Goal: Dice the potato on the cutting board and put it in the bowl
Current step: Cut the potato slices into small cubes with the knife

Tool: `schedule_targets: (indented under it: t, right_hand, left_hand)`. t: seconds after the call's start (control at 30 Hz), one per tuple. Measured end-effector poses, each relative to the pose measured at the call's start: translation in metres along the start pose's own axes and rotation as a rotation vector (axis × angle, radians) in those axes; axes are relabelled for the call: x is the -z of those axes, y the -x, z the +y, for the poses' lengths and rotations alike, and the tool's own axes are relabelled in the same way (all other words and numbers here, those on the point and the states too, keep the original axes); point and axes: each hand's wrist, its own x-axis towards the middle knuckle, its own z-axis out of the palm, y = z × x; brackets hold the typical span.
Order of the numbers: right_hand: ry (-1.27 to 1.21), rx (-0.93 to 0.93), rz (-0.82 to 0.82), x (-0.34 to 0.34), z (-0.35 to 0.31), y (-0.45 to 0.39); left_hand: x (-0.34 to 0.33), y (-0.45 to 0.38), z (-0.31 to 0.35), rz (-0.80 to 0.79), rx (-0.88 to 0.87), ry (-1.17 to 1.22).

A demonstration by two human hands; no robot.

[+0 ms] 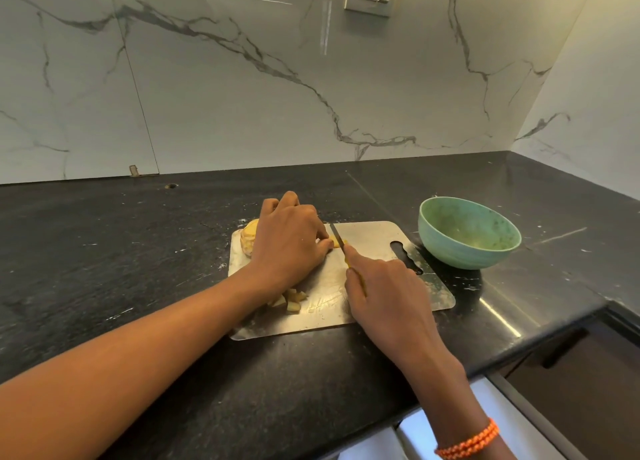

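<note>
Potato strip [336, 242]: pinned under curled left hand [289, 241] fingertips, long axis crosswise to the knife [341, 242] blade gripped by right hand [388, 286]. Uncut potato [250, 236] kept behind; dice [289, 300] piled on cutting board [374, 238]; bowl [469, 232] set rightward, nearer the right hand.

A black stone countertop [138, 251] with pale flecks carries a metal cutting board [374, 251], lying flat beneath both hands. A green bowl [467, 234] stands on the counter just beyond the right hand, close beside the board's slotted end. To the left of the left hand, bare counter runs to the marble wall.
</note>
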Motion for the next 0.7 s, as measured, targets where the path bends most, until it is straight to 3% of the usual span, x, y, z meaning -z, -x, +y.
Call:
schedule_targets:
  t: [0.27, 0.7]
  right_hand:
    - [0.029, 0.024, -0.068, -0.002, 0.002, -0.003]
    - [-0.124, 0.024, 0.051, 0.01, 0.005, 0.043]
  left_hand:
    - [-0.001, -0.002, 0.0, -0.007, 0.042, 0.019]
    - [0.004, -0.001, 0.003, 0.005, 0.027, 0.01]
